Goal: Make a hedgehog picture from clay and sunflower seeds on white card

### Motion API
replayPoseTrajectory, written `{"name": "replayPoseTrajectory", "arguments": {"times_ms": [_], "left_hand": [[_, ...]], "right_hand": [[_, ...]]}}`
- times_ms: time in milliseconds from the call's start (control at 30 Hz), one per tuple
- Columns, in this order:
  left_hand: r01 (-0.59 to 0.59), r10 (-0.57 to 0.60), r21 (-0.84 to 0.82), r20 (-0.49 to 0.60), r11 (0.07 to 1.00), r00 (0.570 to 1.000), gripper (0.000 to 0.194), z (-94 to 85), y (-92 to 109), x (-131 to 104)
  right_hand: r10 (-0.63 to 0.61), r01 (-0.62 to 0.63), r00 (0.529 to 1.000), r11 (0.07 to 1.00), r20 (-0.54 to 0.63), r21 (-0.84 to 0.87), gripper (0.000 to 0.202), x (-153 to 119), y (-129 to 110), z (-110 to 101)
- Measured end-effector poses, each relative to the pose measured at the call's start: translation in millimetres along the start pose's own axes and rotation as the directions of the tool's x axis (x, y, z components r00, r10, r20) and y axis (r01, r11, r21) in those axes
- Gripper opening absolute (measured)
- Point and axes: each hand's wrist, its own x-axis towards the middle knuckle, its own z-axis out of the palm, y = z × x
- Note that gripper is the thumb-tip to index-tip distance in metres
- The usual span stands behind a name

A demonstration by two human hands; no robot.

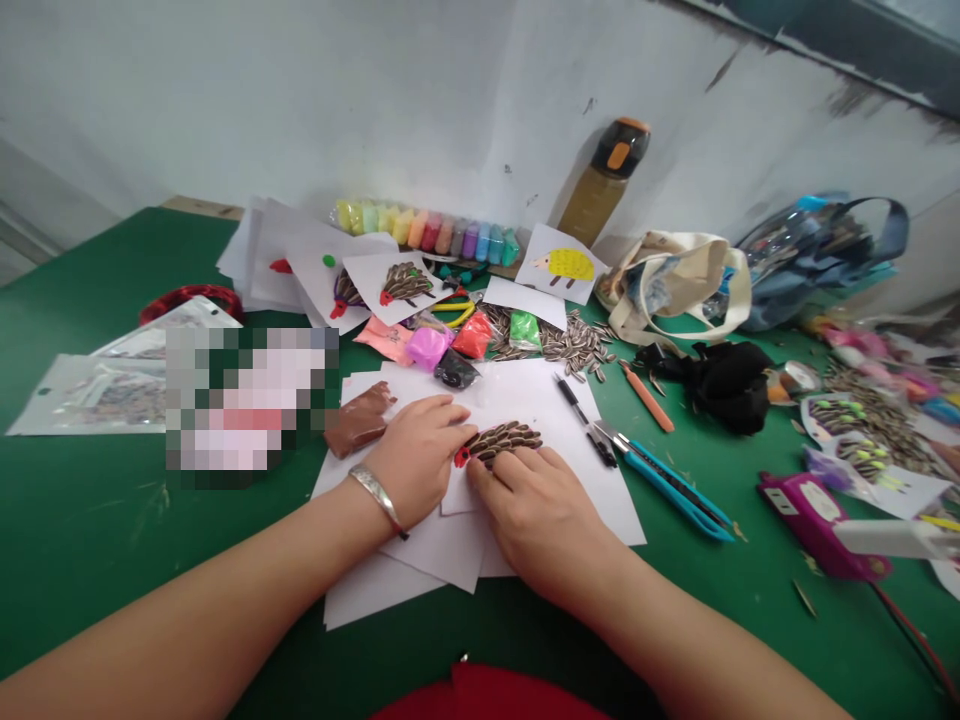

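A small white card (454, 498) lies on larger white sheets (615, 500). On it is a hedgehog figure (506, 438) with a back of striped seeds and a red face with a black dot. My left hand (424, 450) rests at the card's left side, its fingers close together and their tips near the red face; anything under them is hidden. My right hand (532, 505) is curled over the hedgehog's lower edge, fingers bent together, and what they may pinch is hidden. A brown clay packet (360, 420) lies left of my left hand.
Behind the sheets are clay packets (472, 335), loose seeds (577, 345) and finished hedgehog cards (401, 285). A pen (585, 420), a blue cutter (675, 490) and an orange tool (646, 397) lie right. A bottle (604, 180) stands by the wall; a purple glue gun (821, 525) lies far right.
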Motion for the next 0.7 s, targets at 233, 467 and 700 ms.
{"name": "replayPoseTrajectory", "arguments": {"times_ms": [233, 467, 700], "left_hand": [[-0.001, 0.001, -0.014, -0.003, 1.000, 1.000, 0.040, 1.2, -1.5, -0.5], [-0.006, 0.006, -0.025, -0.005, 1.000, 1.000, 0.040, 2.2, -3.4, -0.6], [-0.004, 0.004, -0.010, -0.001, 1.000, 1.000, 0.040, 0.1, -1.3, 1.1]], "right_hand": [[-0.006, 0.007, 1.000, 1.000, -0.027, 0.016, 0.035, -0.7, 0.1, 2.2], [-0.003, 0.004, 1.000, 1.000, -0.022, 0.021, 0.028, 3.5, 3.4, 4.7], [-0.008, 0.008, 0.999, 1.000, -0.038, 0.009, 0.031, -2.5, -2.7, -0.5]]}}
